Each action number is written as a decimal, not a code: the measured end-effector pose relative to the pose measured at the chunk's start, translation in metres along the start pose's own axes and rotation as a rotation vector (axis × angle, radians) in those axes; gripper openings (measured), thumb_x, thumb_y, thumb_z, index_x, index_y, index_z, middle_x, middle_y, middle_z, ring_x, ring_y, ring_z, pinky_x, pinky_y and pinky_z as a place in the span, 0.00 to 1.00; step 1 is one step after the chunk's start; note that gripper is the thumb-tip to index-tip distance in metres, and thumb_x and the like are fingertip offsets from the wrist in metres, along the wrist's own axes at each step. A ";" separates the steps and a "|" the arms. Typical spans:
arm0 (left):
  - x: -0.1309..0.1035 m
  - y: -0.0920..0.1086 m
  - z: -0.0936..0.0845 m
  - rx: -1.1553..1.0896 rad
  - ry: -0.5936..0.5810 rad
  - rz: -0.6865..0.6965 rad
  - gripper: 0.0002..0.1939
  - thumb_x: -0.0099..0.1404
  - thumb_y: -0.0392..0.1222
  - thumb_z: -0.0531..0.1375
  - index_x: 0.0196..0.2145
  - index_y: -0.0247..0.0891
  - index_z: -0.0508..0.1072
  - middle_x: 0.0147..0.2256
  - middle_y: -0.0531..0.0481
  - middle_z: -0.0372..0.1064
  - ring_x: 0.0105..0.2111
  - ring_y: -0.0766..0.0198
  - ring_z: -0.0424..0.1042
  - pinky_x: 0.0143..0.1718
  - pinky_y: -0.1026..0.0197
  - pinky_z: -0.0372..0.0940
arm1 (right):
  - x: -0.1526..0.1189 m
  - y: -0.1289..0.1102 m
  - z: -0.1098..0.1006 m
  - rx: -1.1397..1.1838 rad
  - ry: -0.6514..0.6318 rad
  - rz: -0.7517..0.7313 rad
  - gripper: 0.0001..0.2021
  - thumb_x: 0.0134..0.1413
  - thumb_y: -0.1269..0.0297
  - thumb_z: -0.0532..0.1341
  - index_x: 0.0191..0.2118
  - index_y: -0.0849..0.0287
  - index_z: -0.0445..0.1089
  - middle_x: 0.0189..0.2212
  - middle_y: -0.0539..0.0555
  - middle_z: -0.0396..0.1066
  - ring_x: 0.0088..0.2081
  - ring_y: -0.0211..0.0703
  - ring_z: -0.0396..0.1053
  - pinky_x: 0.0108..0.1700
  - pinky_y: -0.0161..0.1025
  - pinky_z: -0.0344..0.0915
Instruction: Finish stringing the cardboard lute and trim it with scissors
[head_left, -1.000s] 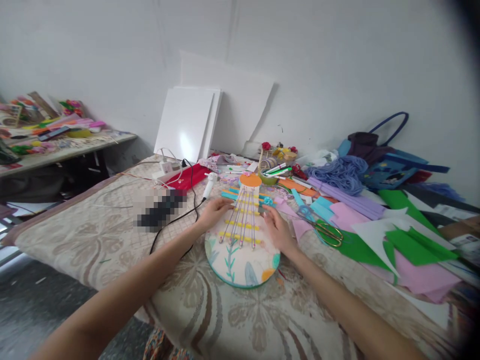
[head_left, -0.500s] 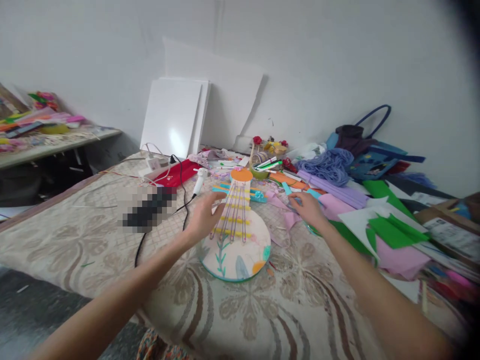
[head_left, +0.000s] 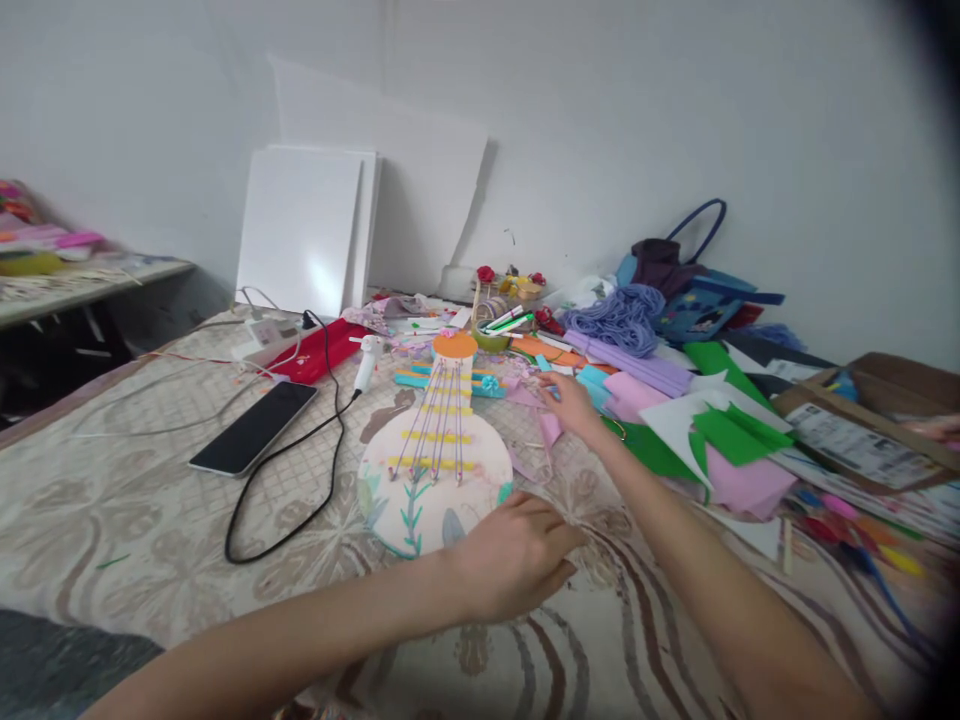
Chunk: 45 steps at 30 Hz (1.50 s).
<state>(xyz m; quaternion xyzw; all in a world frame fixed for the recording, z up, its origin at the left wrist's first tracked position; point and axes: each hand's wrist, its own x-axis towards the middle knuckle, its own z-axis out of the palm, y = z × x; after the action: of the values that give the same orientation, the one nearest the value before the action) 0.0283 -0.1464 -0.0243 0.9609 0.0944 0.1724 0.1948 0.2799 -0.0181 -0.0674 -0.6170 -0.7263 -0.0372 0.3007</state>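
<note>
A toy guitar (head_left: 435, 510) lies on the patterned tablecloth. Its round white body has painted leaves, yellow strips and purple strings, and an orange disc (head_left: 454, 345) tops the neck. My left hand (head_left: 517, 555) is over the lower right edge of the body, hiding part of it; its fingers point right, loosely bent and apart, with nothing visible in them. Beyond it, my right hand (head_left: 570, 402) hovers by the pink paper scraps (head_left: 550, 428) right of the neck. Its thumb and fingers are slightly apart, and I see nothing held.
Left of the guitar are a white glue gun (head_left: 366, 368) with a black cord and a phone (head_left: 255, 428). Coloured paper (head_left: 739, 435), purple yarn (head_left: 619, 320) and a cardboard box (head_left: 862, 430) crowd the right. White boards (head_left: 300, 230) lean on the wall.
My left hand has left the guitar's neck and come nearer and right, across the lower body. My right hand stays among the scraps. The view has turned right.
</note>
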 end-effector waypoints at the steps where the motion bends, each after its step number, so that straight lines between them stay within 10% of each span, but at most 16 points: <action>1: 0.003 0.000 0.001 0.007 -0.014 -0.004 0.11 0.65 0.37 0.53 0.45 0.34 0.68 0.37 0.45 0.72 0.41 0.58 0.70 0.48 0.56 0.61 | -0.003 0.003 -0.009 0.011 -0.007 -0.004 0.14 0.56 0.69 0.53 0.46 0.58 0.70 0.38 0.57 0.75 0.40 0.46 0.71 0.43 0.44 0.66; 10: 0.014 0.002 0.008 0.047 -0.059 -0.014 0.09 0.66 0.38 0.52 0.40 0.35 0.70 0.33 0.47 0.73 0.37 0.58 0.72 0.45 0.57 0.63 | -0.060 -0.007 -0.021 0.165 -0.158 -0.217 0.18 0.47 0.75 0.57 0.43 0.53 0.75 0.44 0.54 0.74 0.50 0.48 0.66 0.55 0.49 0.60; 21: 0.019 -0.006 -0.002 -0.656 0.113 -0.345 0.11 0.63 0.38 0.55 0.40 0.33 0.74 0.37 0.43 0.76 0.37 0.60 0.74 0.38 0.61 0.66 | -0.059 0.012 -0.062 0.395 0.428 0.247 0.20 0.59 0.52 0.53 0.47 0.61 0.70 0.21 0.50 0.69 0.15 0.35 0.60 0.17 0.34 0.60; 28: 0.028 -0.020 0.000 -1.044 0.124 -0.434 0.12 0.61 0.39 0.58 0.40 0.30 0.72 0.37 0.39 0.76 0.39 0.58 0.75 0.42 0.58 0.67 | -0.067 -0.012 -0.059 0.471 0.316 0.256 0.18 0.57 0.54 0.55 0.47 0.58 0.71 0.37 0.54 0.76 0.28 0.42 0.74 0.31 0.39 0.71; 34: 0.020 -0.017 0.000 -0.880 0.102 -0.354 0.11 0.63 0.41 0.56 0.41 0.34 0.73 0.37 0.45 0.76 0.37 0.61 0.74 0.38 0.60 0.67 | -0.062 -0.018 -0.055 0.168 -0.124 -0.074 0.17 0.55 0.71 0.53 0.46 0.54 0.74 0.47 0.53 0.73 0.49 0.46 0.69 0.54 0.45 0.63; 45: 0.011 -0.015 -0.009 -0.742 0.108 -0.321 0.12 0.64 0.36 0.54 0.40 0.31 0.74 0.35 0.44 0.76 0.34 0.63 0.73 0.36 0.63 0.66 | 0.030 -0.013 0.024 0.135 -0.075 -0.103 0.22 0.43 0.80 0.56 0.46 0.59 0.72 0.46 0.57 0.72 0.50 0.49 0.65 0.55 0.48 0.58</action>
<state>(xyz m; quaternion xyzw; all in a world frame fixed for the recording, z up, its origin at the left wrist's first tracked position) 0.0329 -0.1267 -0.0193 0.7881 0.1846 0.2126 0.5474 0.2570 0.0151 -0.0682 -0.5581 -0.7686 0.0198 0.3119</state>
